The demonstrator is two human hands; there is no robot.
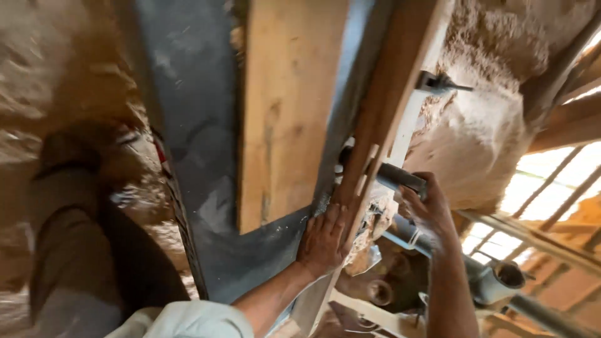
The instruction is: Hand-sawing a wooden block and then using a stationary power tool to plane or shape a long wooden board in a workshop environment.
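Right now I see my left hand spread flat, fingers together, pressed against the side of a thin wooden strip that stands on edge along the right edge of a grey machine table. My right hand is closed around a dark cylindrical handle just beyond that strip, on the far side from the table.

A wide plank lies flat on the table, running away from me, parallel to the strip and just beside it; a narrow band of bare metal shows between them. The plank looks heavy and stiff, with a rough, dry face that should not slip under a palm. I judge it is best held by its long edges or pushed from the near end, which stops short of the table's near edge. The strip is lighter and could flex along its length, so a flat palm near the middle suits it better than a pinch.

Sawdust is heaped beyond the right edge of the table, and a fine scatter of it lies on the near part of the metal. A grey pipe with an open mouth sits below my right forearm; I cannot tell what is in it. Someone's shoe stands on the dusty floor to the left.
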